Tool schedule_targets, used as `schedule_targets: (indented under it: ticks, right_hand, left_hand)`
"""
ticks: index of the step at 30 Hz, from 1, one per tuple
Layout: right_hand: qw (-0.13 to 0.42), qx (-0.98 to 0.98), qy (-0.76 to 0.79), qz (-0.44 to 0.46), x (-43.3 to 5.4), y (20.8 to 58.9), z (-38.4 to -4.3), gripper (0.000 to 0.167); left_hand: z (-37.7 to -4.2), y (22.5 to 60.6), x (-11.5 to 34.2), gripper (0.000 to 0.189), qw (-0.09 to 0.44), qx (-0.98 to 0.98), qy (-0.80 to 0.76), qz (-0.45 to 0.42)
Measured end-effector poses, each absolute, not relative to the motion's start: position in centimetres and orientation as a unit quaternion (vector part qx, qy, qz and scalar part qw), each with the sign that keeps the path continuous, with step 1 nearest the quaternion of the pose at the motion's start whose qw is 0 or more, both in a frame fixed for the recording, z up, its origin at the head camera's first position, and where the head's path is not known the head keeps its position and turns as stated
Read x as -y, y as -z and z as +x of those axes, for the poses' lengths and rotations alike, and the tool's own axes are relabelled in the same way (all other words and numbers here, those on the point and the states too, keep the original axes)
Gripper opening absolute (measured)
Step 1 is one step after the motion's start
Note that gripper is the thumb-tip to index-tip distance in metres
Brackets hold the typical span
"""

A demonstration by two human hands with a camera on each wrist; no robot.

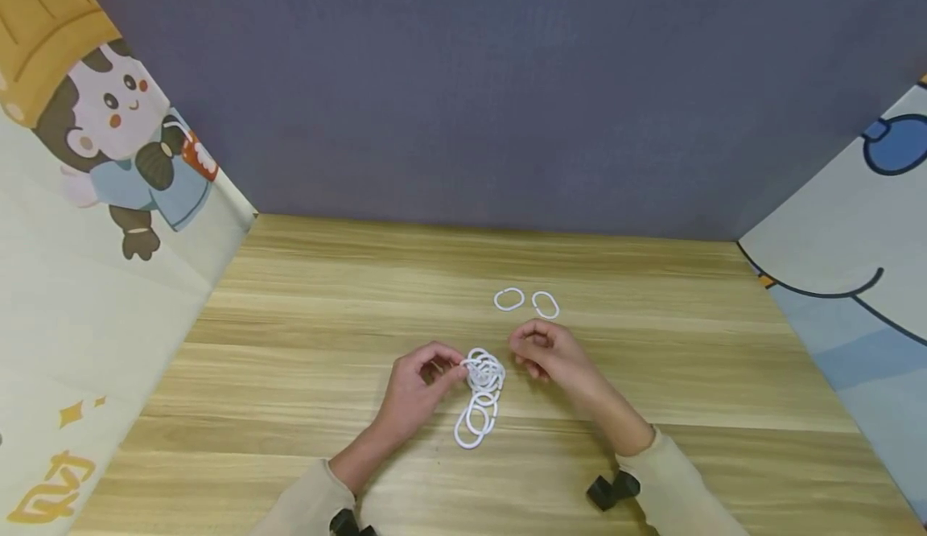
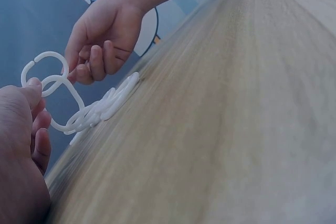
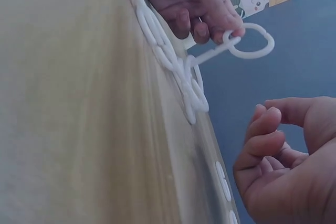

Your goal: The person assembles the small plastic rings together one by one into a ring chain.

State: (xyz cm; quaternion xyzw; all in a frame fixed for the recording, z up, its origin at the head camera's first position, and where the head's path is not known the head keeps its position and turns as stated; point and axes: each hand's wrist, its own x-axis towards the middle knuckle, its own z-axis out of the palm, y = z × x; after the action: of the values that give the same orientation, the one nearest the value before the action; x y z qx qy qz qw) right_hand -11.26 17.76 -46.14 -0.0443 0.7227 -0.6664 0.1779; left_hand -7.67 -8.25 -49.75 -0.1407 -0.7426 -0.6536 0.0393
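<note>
My left hand [image 1: 416, 383] pinches a white plastic oval C-ring [image 2: 50, 53] between thumb and index finger. From that ring hangs a chain of several linked white rings [image 1: 487, 375], bunched at the top and trailing toward me on the table. In the right wrist view the first links [image 3: 231, 48] rise off the wood at a slant, while the rest lie flat. To the right of the chain is my right hand [image 1: 550, 359], its fingers loosely curled with nothing between the tips. The pinched ring has a small gap, visible in the left wrist view.
Two loose white rings lie behind my right hand, one on the left [image 1: 516, 289] and one on the right [image 1: 546, 293]. The wooden table [image 1: 326, 303] meets a dark grey panel [image 1: 463, 117] at the back. Cartoon-printed panels flank it on both sides.
</note>
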Motion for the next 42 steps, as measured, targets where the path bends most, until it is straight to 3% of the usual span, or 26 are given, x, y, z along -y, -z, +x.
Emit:
schedule_targets:
  ticks: [14, 25, 32, 42]
  right_hand:
    - [0.059, -0.789, 0.61, -0.035, -19.0, 46.1, -14.7, 0.015]
    - [0.003, -0.865, 0.497, -0.066, -19.7, 47.4, -16.8, 0.006]
    - [-0.088, -0.901, 0.411, -0.106, -19.6, 48.6, -18.3, 0.009]
    - [-0.078, -0.926, 0.347, -0.126, -19.5, 49.2, -18.9, 0.012]
  left_hand:
    - [-7.6, 49.4, 8.2, 0.012, 0.034, 0.74, 0.657, -0.138]
    - [-7.6, 49.3, 8.2, 0.011, 0.025, 0.742, 0.655, -0.137]
    - [-7.6, 49.4, 8.4, 0.011, 0.029, 0.742, 0.654, -0.141]
    - [-7.6, 49.4, 8.7, 0.011, 0.03, 0.744, 0.652, -0.141]
